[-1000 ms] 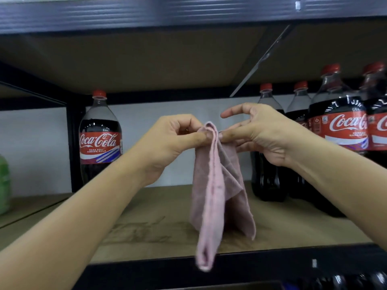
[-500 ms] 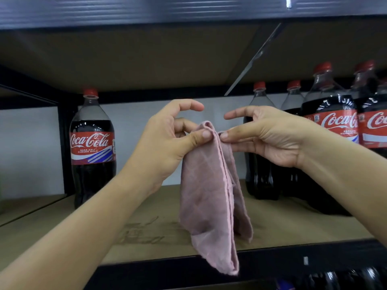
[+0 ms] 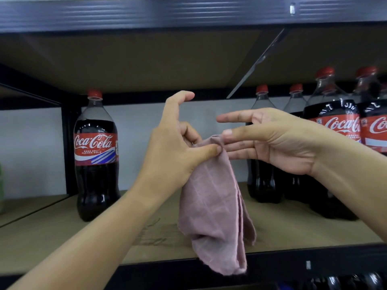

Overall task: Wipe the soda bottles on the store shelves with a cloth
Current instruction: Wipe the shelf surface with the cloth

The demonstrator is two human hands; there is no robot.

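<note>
A folded pink cloth (image 3: 211, 206) hangs in front of the shelf. My left hand (image 3: 173, 147) pinches its top fold between thumb and curled fingers, with the index finger lifted up. My right hand (image 3: 278, 141) is spread with straight fingers just right of the cloth's top, its thumb tip at the fold. One Coca-Cola bottle (image 3: 95, 155) stands alone at the left of the shelf board (image 3: 104, 237). Several more Coca-Cola bottles (image 3: 333, 130) stand grouped at the right, partly hidden by my right arm.
The shelf above (image 3: 146, 15) hangs low over the bottles, with a diagonal metal brace (image 3: 257, 61) under it. A black upright post (image 3: 67, 147) stands behind the lone bottle. A green object (image 3: 1, 189) shows at the far left edge. Bottle tops (image 3: 345, 281) show on the shelf below.
My right hand has let go of the cloth's top and spread its fingers. My left index finger has lifted while the thumb keeps its pinch. The view has moved closer.
</note>
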